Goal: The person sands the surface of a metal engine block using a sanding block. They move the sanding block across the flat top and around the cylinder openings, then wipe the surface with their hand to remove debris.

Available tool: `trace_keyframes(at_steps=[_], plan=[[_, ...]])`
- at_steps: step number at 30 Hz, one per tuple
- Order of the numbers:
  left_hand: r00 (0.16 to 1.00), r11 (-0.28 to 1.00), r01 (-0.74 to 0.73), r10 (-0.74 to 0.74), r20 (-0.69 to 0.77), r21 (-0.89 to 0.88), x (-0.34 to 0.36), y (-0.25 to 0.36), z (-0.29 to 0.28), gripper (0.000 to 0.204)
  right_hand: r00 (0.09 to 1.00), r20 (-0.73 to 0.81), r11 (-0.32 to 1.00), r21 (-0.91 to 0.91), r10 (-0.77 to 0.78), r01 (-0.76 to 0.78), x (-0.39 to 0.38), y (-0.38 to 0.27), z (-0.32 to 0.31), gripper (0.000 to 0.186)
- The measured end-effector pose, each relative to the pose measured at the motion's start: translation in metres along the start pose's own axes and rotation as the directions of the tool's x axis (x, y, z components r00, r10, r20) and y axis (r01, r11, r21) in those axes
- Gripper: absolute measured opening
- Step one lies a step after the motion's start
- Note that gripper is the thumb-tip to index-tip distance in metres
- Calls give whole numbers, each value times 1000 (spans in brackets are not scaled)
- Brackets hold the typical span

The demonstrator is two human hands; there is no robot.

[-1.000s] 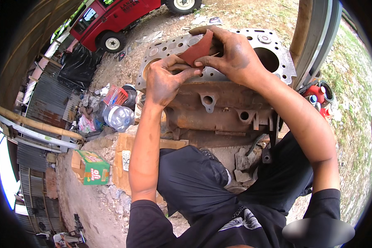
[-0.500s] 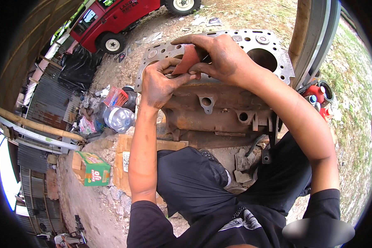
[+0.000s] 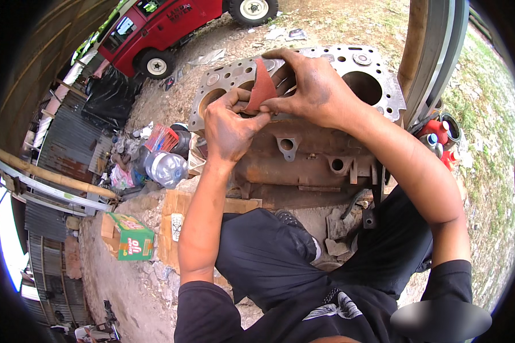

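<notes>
In the head view, my right hand (image 3: 312, 91) and my left hand (image 3: 229, 126) meet over the flat metal top (image 3: 387, 80) of a rusty engine block (image 3: 280, 171). Both are closed around a curved, reddish sandpaper-like sheet (image 3: 260, 91), pinching it near its lower end. My right index finger arches over the sheet's upper part, and some fingers are hidden behind it. The top has large round bores and many small holes. Whether the sheet touches the metal, I cannot tell.
A red vehicle (image 3: 154, 31) stands beyond the block. A large plastic jug (image 3: 165, 168), red crate (image 3: 161, 137), green box (image 3: 133, 231) and cardboard (image 3: 171, 211) lie at left. Oil containers (image 3: 435, 131) sit right, beside an upright post (image 3: 412, 51). My legs are below.
Over the last second both hands and the reddish sheet have shifted a little down, the sheet also leftward, and it is turned more upright. Both hands still grip it.
</notes>
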State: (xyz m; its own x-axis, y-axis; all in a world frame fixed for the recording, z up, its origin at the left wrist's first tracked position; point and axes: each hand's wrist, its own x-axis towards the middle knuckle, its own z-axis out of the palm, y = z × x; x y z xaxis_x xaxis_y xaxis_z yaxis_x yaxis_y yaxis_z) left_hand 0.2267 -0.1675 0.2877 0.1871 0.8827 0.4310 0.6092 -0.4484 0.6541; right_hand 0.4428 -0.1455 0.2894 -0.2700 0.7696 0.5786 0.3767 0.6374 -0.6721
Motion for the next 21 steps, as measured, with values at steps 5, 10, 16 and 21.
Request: trace_keyframes(at_steps=[5, 10, 16, 21], plan=[[993, 998, -56, 52, -110, -30, -6, 3, 6, 34, 996, 5, 984, -156, -90, 89, -2, -14, 4, 47], [992, 998, -47, 41, -123, -51, -6, -5, 9, 37, 994, -63, 978, -193, -88, 74, -4, -16, 12, 37], [992, 999, -33, 35, -122, 23, -6, -1, 9, 31, 999, -9, 991, -132, -38, 36, 1, -16, 5, 37], [988, 978, -69, 95, -121, 197, -6, 7, 10, 29, 990, 99, 985, -132, -96, 109, 8, -12, -1, 37]])
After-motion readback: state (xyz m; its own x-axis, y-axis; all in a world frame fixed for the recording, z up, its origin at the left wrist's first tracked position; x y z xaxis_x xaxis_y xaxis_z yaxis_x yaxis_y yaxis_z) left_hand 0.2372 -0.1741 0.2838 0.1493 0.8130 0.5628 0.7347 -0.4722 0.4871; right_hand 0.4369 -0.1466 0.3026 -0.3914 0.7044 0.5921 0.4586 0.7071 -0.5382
